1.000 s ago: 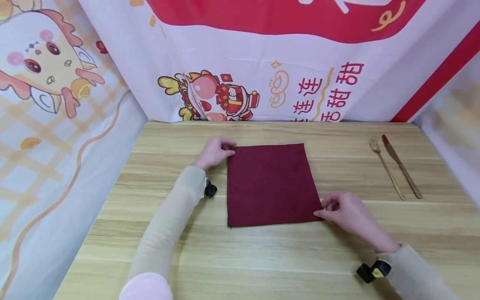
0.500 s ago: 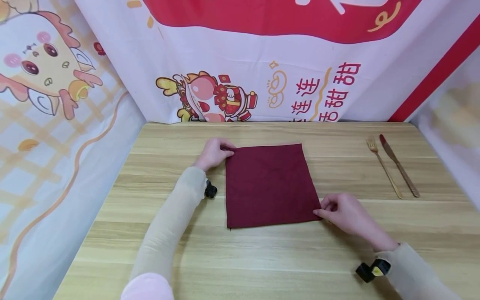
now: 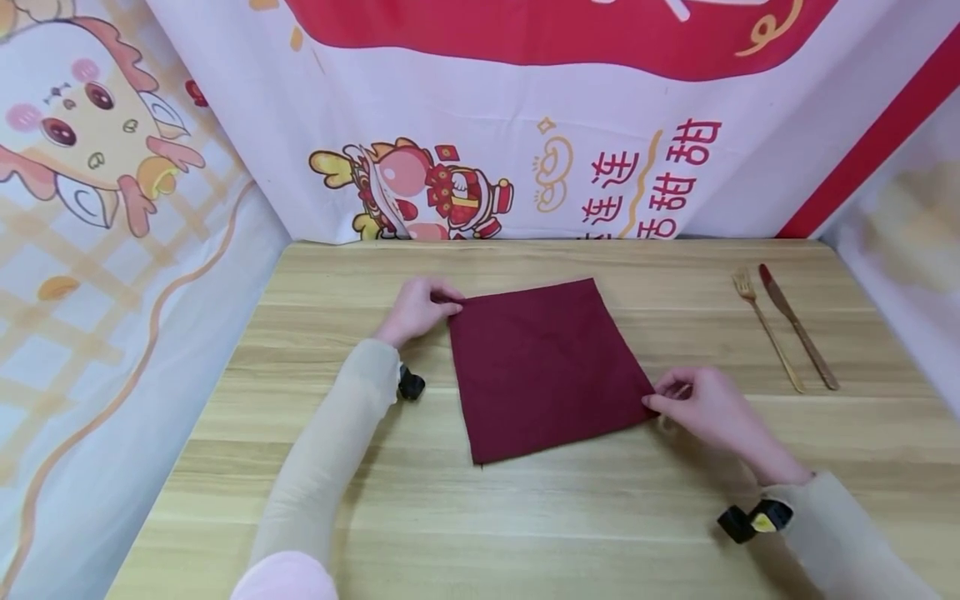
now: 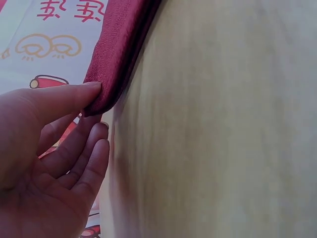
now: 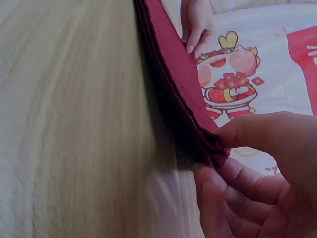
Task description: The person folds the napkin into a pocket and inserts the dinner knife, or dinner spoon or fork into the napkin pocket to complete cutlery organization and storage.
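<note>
A dark red cloth napkin [image 3: 551,375], folded into a layered square, lies at the middle of the wooden table, turned a little askew. My left hand [image 3: 420,310] pinches its far left corner between thumb and fingers; the left wrist view shows that corner of the napkin [image 4: 116,54] held by the hand [image 4: 59,144]. At the near right corner my right hand [image 3: 705,408] pinches the cloth. In the right wrist view several stacked layers of the napkin [image 5: 181,89] show at the edge between the thumb and fingers of the hand [image 5: 262,173].
A gold fork [image 3: 767,329] and a gold knife [image 3: 798,327] lie side by side on the right of the table [image 3: 525,533]. A printed cloth [image 3: 465,100] hangs behind the table's far edge, with more printed cloth [image 3: 75,250] on the left.
Between my two hands the napkin has turned slightly anticlockwise. My right hand has shifted a little away and to the right, my left slightly to the left.
</note>
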{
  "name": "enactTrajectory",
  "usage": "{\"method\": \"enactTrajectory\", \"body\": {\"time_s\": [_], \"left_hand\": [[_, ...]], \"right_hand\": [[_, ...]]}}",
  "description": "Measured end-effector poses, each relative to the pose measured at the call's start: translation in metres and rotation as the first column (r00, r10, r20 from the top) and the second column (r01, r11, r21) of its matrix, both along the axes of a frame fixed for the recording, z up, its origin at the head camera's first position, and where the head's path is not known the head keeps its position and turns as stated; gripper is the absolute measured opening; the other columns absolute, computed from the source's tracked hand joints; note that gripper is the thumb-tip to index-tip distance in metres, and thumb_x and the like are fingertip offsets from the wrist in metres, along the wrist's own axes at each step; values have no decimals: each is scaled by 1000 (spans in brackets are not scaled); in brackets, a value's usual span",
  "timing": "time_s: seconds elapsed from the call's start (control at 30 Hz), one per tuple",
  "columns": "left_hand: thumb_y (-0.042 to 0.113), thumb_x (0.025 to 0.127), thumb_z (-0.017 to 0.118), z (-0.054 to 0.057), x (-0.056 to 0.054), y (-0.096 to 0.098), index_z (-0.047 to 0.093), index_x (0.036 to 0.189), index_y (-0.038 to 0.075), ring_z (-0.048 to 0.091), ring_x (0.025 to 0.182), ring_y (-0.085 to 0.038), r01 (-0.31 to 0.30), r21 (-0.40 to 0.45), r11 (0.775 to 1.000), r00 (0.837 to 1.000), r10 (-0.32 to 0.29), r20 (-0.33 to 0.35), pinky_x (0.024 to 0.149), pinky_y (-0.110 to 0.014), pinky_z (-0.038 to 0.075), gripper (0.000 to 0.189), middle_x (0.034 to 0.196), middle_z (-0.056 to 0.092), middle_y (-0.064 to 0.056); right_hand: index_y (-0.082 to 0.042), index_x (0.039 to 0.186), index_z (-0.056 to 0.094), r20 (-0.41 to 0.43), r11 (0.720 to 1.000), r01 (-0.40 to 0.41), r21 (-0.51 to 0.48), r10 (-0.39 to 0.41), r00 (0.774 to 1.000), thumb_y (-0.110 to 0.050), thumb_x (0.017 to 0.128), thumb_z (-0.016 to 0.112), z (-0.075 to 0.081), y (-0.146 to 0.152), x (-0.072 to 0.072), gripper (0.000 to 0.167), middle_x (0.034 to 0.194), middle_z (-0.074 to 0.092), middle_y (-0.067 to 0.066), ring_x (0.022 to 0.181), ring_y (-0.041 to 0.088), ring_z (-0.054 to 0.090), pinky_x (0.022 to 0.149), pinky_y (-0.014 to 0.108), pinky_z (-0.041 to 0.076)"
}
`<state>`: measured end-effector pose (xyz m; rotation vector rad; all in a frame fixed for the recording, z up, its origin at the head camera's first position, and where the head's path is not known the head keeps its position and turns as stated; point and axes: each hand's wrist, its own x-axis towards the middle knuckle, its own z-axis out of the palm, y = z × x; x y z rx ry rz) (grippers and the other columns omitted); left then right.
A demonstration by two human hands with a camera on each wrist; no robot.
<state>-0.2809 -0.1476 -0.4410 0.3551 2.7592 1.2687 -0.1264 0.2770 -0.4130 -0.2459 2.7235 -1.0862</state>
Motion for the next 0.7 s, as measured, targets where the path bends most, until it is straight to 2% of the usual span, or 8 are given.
{"method": "enactTrajectory", "body": {"time_s": [0.13,0.3,0.47,0.7], "left_hand": [[12,94,75,1,6,-2,80,106,10,63,98,-19,18,-13,1000,1000,-18,12,90,-37,49,13,101,74,-2],[13,94,76,0,10,-4,80,105,11,65,95,-18,47,-25,999,999,-47,3,88,-34,50,12,98,75,0],[12,94,75,1,14,-7,80,106,10,65,92,-18,57,-34,998,998,-57,-2,85,-33,50,13,97,75,-1],[13,95,75,5,24,-11,78,115,8,66,91,-17,91,-24,996,996,-90,22,82,-34,52,21,99,74,-2]], "right_hand": [[-3,92,69,65,998,26,-55,-22,998,-16,92,76,-2,8,-6,14,78,70,5,66,22,67,58,29,53],[0,95,69,95,996,45,-81,-37,995,-14,94,74,-5,15,-16,16,80,70,7,68,23,67,59,32,56],[3,99,70,78,995,45,-93,-38,996,-13,94,74,-9,20,-27,17,83,71,9,69,24,67,60,32,57],[3,100,70,-4,998,37,-53,-38,999,-12,94,74,-13,26,-42,16,85,72,10,70,23,67,59,32,57]]}}
